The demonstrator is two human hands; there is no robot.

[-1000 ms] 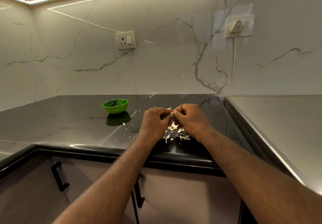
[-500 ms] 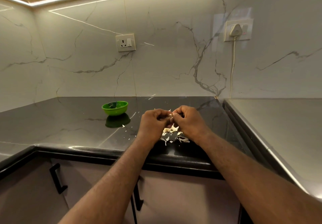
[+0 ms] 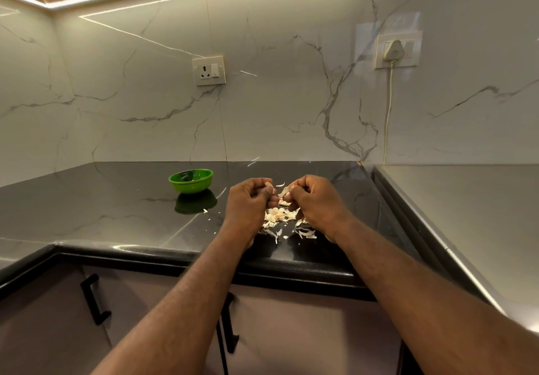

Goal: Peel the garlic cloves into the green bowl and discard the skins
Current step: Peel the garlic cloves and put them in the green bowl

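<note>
Starting nearest you at the bottom of the frame, your two bare forearms reach over the dark cabinet fronts onto the glossy black stone countertop point(image 3: 116, 217). Just past its front edge lies one loose heap of pale papery garlic skins point(image 3: 281, 217), too many flakes to count, with a few strays to its left. Above the heap, your left hand point(image 3: 249, 202) curls its fingers round what looks like a single small pale garlic clove point(image 3: 269, 187), while your right hand point(image 3: 316, 202) pinches a strip of skin point(image 3: 284, 192) at its fingertips. The two hands are just apart.

You appear to be mid-peel on this clove. Once it is bare, it needs carrying left to the one small round green plastic bowl point(image 3: 191, 180), left of centre and well apart from the heap. What the bowl holds cannot be made out. The skins are not yet discarded.

Farthest off, the marble wall carries two white wall sockets point(image 3: 208, 71), and the right one holds a white plug point(image 3: 392, 50).
</note>
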